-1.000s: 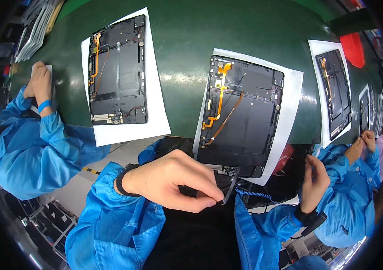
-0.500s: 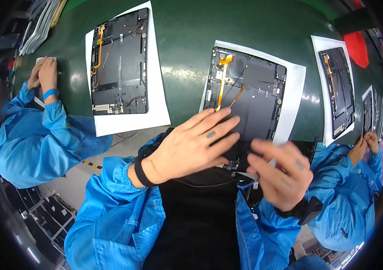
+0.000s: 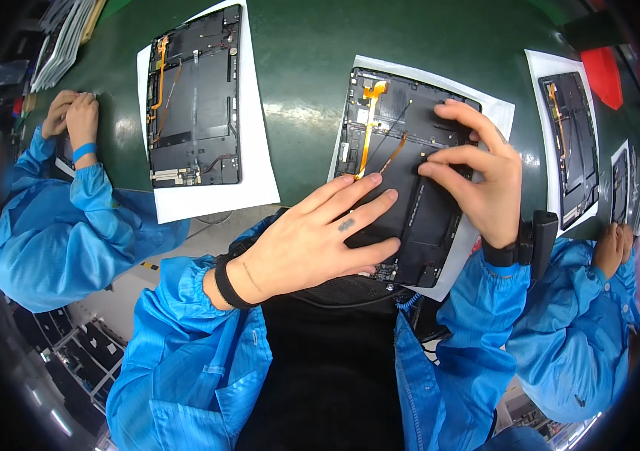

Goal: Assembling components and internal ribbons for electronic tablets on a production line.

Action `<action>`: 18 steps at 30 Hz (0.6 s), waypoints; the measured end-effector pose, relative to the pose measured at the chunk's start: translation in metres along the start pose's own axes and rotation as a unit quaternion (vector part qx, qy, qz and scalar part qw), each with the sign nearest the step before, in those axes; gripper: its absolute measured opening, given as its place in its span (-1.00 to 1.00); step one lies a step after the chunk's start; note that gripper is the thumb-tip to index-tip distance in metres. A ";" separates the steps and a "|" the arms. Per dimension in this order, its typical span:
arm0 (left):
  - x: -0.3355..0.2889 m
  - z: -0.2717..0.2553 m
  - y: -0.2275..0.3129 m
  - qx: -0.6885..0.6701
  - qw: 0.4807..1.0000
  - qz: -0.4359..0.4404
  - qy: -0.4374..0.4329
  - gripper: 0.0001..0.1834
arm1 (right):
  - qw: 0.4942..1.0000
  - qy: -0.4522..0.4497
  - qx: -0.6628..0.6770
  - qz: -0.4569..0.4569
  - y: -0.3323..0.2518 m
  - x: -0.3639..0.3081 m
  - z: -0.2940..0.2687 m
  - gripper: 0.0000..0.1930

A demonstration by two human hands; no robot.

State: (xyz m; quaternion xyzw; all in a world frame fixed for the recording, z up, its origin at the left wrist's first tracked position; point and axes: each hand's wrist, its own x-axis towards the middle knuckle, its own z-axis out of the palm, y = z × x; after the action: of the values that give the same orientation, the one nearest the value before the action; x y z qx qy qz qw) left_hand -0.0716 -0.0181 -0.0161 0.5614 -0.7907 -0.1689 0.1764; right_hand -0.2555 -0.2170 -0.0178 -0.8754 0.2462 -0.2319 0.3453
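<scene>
An opened black tablet housing [image 3: 365, 233] lies in front of me on a white sheet [image 3: 494, 113]. An orange ribbon cable [image 3: 370, 124] runs down its left part, and a thinner brown ribbon cable [image 3: 396, 150] slants beside it. My left hand [image 3: 320, 237] rests palm down, fingers spread, across the lower left of the housing, its fingertips close to the lower ends of both cables. Over the right half is my right hand [image 3: 485, 169], thumb and one finger brought together near the middle, another finger stretched toward the upper edge. Whatever lies between the pinched tips is too small to tell.
A similar housing [image 3: 211, 98] on white paper lies to the left, another housing [image 3: 572, 143] to the right. Co-workers in blue sleeves [image 3: 57, 218] sit on both sides. A red object [image 3: 599, 79] is at the far right, stacked sheets [image 3: 64, 45] at the far left.
My right hand has moved up from the housing's lower right corner to its right half, thumb and finger closing together. My left hand has stayed nearly in place.
</scene>
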 end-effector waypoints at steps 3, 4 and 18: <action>0.000 0.003 0.002 0.003 1.000 -0.003 0.004 -0.46 | 1.000 0.001 -0.013 0.009 0.007 0.002 0.004 -0.83; 0.000 0.003 0.003 0.008 1.000 -0.006 0.006 -0.44 | 1.000 0.009 -0.019 -0.001 0.009 0.002 0.004 -0.83; 0.002 0.002 0.002 0.020 1.000 -0.006 -0.009 -0.38 | 0.999 0.013 -0.036 -0.011 0.011 0.004 0.010 -0.85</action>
State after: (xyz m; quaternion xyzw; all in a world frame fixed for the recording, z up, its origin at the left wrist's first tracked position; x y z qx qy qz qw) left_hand -0.0744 -0.0195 -0.0165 0.5682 -0.7920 -0.1594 0.1567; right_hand -0.2497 -0.2217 -0.0315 -0.8871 0.2492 -0.2378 0.3073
